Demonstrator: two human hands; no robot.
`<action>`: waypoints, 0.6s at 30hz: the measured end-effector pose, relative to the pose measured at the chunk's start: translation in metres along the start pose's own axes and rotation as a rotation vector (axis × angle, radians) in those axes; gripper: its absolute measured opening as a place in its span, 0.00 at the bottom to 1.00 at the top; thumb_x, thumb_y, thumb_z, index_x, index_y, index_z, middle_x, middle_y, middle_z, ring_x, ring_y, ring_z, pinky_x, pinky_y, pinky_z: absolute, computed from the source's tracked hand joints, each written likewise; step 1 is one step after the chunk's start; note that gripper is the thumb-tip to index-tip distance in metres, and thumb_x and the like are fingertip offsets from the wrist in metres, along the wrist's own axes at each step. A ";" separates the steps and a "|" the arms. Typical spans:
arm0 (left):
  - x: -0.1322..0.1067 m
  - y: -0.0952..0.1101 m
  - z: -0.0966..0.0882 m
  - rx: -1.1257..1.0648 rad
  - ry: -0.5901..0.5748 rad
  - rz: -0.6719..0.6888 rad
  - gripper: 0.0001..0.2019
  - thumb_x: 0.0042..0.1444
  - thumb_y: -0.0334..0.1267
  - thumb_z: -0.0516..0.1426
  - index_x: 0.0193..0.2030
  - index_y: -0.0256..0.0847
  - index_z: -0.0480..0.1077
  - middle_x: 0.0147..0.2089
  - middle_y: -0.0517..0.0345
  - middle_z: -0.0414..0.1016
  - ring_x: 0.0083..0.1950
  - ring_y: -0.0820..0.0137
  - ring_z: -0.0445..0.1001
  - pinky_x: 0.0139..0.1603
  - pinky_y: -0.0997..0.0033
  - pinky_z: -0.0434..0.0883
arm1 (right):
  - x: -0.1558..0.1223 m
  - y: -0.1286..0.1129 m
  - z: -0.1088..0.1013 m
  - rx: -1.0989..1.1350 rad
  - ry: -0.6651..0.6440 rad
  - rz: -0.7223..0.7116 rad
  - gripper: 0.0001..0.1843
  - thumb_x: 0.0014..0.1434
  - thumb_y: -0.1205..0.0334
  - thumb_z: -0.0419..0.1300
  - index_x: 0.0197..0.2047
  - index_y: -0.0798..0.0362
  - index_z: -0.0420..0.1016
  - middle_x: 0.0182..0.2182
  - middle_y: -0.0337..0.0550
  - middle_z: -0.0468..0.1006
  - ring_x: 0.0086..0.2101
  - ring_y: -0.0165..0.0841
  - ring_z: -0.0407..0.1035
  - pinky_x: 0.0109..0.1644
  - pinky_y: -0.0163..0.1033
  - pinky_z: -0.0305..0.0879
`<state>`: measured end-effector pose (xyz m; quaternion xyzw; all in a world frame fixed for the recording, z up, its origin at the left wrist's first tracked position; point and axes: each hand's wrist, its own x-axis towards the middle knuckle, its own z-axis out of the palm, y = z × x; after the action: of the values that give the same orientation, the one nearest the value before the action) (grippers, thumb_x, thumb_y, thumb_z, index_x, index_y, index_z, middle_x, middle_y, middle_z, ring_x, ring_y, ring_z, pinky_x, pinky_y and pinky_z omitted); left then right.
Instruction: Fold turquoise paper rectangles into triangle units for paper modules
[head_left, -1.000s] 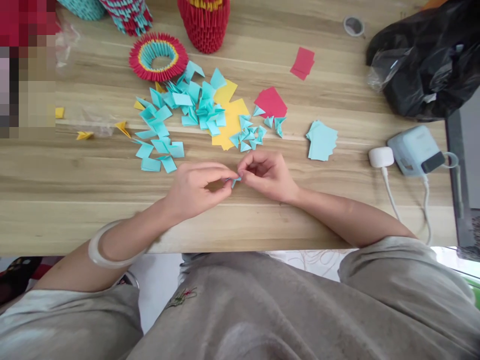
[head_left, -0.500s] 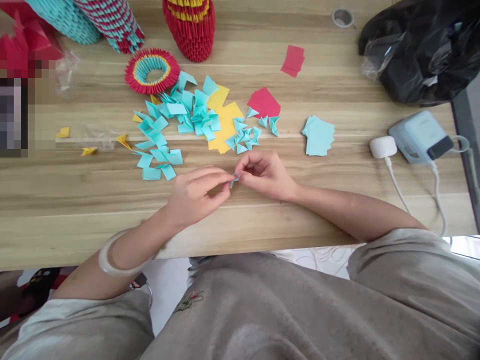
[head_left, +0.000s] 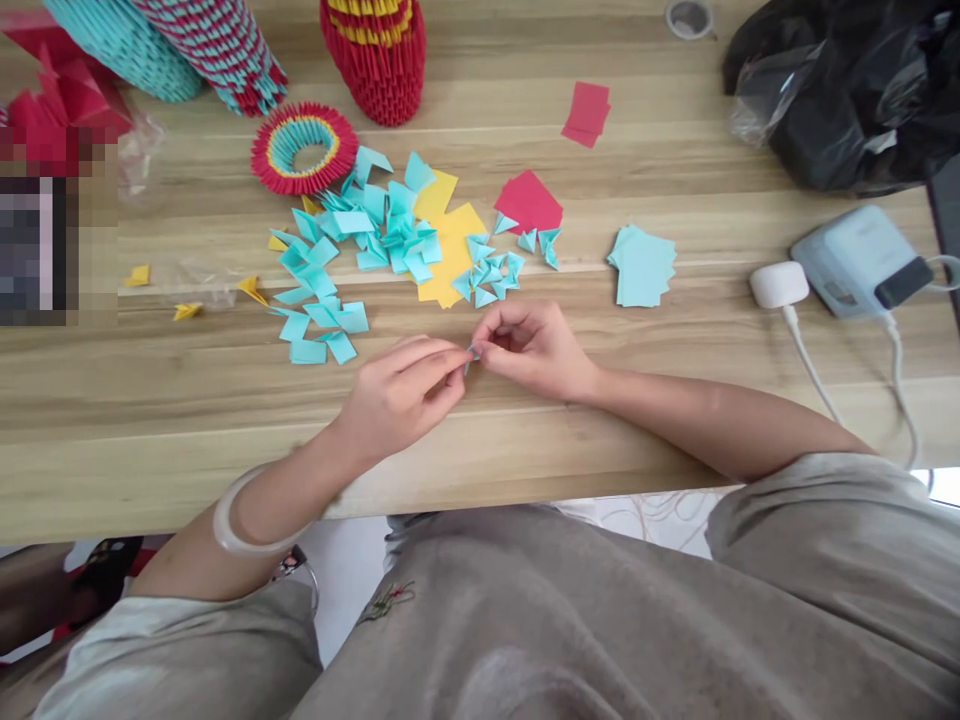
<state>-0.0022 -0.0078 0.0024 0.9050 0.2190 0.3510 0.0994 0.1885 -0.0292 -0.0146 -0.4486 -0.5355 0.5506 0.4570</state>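
Both hands meet over the near part of the wooden table (head_left: pixel 225 410). My left hand (head_left: pixel 405 390) and my right hand (head_left: pixel 532 350) pinch one small blue folded paper piece (head_left: pixel 471 358) between their fingertips; most of it is hidden by the fingers. Just beyond the hands lies a group of small blue paper triangles (head_left: pixel 491 272). To the left spreads a pile of blue paper rectangles folded over (head_left: pixel 322 255). Yellow paper sheets (head_left: pixel 454 262) lie partly under these, and a fan of red paper sheets (head_left: pixel 531 200) sits behind the triangles.
A red, yellow and blue paper ring (head_left: pixel 262 150) and tall paper vases (head_left: pixel 379 70) stand at the back. Flat blue sheets (head_left: pixel 643 268) lie to the right, near a white charger (head_left: pixel 780 287), a pale blue box (head_left: pixel 851 258) and a black plastic bag (head_left: pixel 840 110).
The camera view has shifted slightly. Both hands keep pinching the blue paper piece at nearly the same spot, the left fingers a little closer together around it.
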 end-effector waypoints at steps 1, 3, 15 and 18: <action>0.000 0.000 0.000 0.001 -0.002 -0.002 0.07 0.59 0.26 0.58 0.42 0.39 0.75 0.39 0.56 0.82 0.37 0.73 0.80 0.46 0.74 0.79 | 0.000 0.000 0.000 -0.006 0.004 -0.001 0.04 0.49 0.66 0.62 0.25 0.55 0.71 0.22 0.36 0.72 0.24 0.24 0.64 0.28 0.31 0.60; 0.000 0.000 0.001 -0.002 -0.005 0.001 0.07 0.59 0.27 0.57 0.41 0.39 0.75 0.38 0.57 0.82 0.37 0.73 0.81 0.45 0.74 0.80 | -0.002 0.001 0.001 -0.030 0.019 -0.001 0.03 0.49 0.67 0.61 0.25 0.55 0.70 0.21 0.35 0.72 0.24 0.24 0.63 0.27 0.32 0.59; 0.001 0.001 0.002 -0.166 0.039 -0.384 0.06 0.56 0.30 0.61 0.37 0.43 0.80 0.36 0.60 0.84 0.32 0.74 0.80 0.34 0.78 0.78 | 0.003 -0.002 0.001 0.166 0.022 0.055 0.09 0.47 0.63 0.69 0.28 0.56 0.74 0.24 0.37 0.75 0.26 0.25 0.67 0.30 0.31 0.66; 0.002 -0.001 0.002 -0.235 0.049 -0.488 0.06 0.54 0.31 0.62 0.37 0.43 0.81 0.34 0.59 0.84 0.30 0.74 0.80 0.32 0.77 0.77 | 0.003 -0.001 -0.001 0.215 0.008 0.058 0.12 0.47 0.60 0.72 0.30 0.57 0.75 0.25 0.38 0.77 0.28 0.25 0.70 0.32 0.31 0.69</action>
<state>0.0002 -0.0059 0.0016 0.7989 0.3909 0.3612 0.2801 0.1886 -0.0262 -0.0137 -0.4147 -0.4584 0.6159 0.4884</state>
